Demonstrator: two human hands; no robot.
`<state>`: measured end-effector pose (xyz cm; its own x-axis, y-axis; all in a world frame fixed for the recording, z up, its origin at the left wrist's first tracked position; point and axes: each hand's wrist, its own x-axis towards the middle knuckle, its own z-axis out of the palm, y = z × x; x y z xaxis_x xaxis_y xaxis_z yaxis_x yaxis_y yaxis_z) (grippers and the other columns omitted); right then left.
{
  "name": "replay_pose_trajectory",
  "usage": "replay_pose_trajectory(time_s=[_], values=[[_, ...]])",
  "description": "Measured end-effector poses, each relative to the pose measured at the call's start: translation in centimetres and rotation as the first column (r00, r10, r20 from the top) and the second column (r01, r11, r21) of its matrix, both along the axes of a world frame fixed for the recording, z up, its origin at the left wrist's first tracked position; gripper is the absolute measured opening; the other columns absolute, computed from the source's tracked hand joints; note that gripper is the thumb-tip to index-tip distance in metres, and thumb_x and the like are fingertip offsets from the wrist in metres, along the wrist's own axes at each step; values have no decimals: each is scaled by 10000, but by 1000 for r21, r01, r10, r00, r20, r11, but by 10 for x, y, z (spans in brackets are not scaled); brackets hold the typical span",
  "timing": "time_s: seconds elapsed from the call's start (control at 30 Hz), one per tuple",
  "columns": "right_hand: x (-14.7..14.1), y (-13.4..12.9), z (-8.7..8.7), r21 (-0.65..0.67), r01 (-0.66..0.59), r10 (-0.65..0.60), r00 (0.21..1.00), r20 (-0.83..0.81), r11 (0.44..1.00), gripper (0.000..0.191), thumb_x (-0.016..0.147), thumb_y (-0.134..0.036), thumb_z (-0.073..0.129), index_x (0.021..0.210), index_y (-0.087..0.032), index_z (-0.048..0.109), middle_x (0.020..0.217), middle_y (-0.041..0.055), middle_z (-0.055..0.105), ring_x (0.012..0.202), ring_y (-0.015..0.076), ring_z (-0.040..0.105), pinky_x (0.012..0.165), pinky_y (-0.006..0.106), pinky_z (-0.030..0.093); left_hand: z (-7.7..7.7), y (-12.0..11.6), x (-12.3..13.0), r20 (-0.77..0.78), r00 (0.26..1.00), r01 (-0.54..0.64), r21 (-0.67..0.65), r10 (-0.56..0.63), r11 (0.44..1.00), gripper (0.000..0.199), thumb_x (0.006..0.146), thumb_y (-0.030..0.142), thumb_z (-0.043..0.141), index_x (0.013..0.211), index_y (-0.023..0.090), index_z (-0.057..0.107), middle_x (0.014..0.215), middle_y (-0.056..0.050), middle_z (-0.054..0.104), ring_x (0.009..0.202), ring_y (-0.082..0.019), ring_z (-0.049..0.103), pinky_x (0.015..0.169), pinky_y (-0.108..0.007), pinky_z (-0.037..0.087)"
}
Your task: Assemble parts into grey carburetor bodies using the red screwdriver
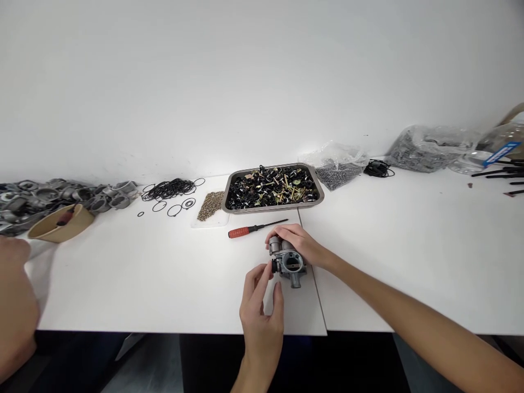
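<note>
Here my right hand (301,243) clasped the grey cast-metal carburettor body (289,264) near the white table's (164,284) front edge, while my left hand (260,305) pinched what looked like its small black cap (274,266).

A: Room near the hands?
B: Bare table (155,284) to the left & front of the left hand (260,311), open right up to the front edge. Right side past the right hand (301,245) also bare, wide lane.
A: Behind?
B: Tight. Screwdriver (256,228) lies just behind the carburetor (289,262), then the parts tray (273,188) w/ a screw pile (210,204) beside it. O-rings (170,191) further left.
A: Far left?
B: Bowl (61,224), metal housings (49,196), & another person's arm (14,305) at the edge. Bags (429,147) block the back right.
</note>
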<state>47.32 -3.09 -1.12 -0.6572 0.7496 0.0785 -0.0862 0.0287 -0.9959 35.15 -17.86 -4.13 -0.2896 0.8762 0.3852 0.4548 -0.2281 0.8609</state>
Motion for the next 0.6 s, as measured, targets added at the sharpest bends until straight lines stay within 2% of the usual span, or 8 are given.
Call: replay_pose_trajectory(time_s=[0.1,0.2,0.23,0.3,0.37,0.43,0.57,0.6], values=[[0,0,0,2,-6,6,1000,-2,1000,390,990,-425,438,898,-140,688,872,72,664,763,152,606,671,244,472,15,12,-18,-112,993,23,13,-22,1000,405,928,225,535,1327,293,558,1201,-82,579,1054,-179,623,875,-308,577],[1,1,1,-27,-27,26,1000,-17,999,405,982,-467,457,972,-142,699,929,86,684,808,170,627,706,265,487,41,49,-55,-316,947,74,60,-52,995,313,943,221,468,1224,228,607,1144,-94,615,1059,-194,605,929,-350,535],[1,1,0,-35,-24,23,999,-26,999,417,980,-481,461,1001,-142,702,967,95,689,846,180,634,737,278,494,50,66,-69,-402,910,112,4,-101,994,283,945,224,447,1154,209,636,1117,-100,630,1064,-208,600,942,-369,519],[2,2,-1,-31,4,-5,1000,-30,999,441,977,-505,464,1037,-141,706,1029,107,689,918,197,635,802,300,493,64,97,-93,-587,764,139,-255,-267,957,276,929,252,469,1141,199,638,1061,-108,640,1006,-238,593,942,-423,490],[2,4,-3,2,44,-44,999,-11,999,457,980,-515,457,1047,-143,714,1044,106,686,951,197,622,840,305,476,70,121,-109,-607,704,177,-353,-369,919,262,847,265,610,1090,184,667,1008,-112,652,974,-266,592,921,-432,481],[2,6,-5,30,66,-66,998,14,997,463,987,-515,440,1054,-147,714,1024,99,686,924,189,613,834,305,465,70,136,-117,-572,683,240,-413,-455,879,209,795,255,663,987,181,699,918,-91,658,875,-243,605,829,-373,501],[3,8,-5,26,87,-88,996,31,996,453,991,-510,433,1044,-156,711,1003,86,681,881,171,589,806,289,451,79,153,-125,-422,690,386,-473,-589,792,147,811,305,659,908,220,728,877,-49,691,735,-163,622,662,-259,502],[3,8,-4,18,89,-89,996,30,996,449,990,-510,437,1035,-158,711,995,82,679,876,168,583,801,284,447,85,158,-130,-361,724,413,-455,-588,789,160,797,316,685,916,221,733,900,-53,703,740,-157,633,643,-245,502]])
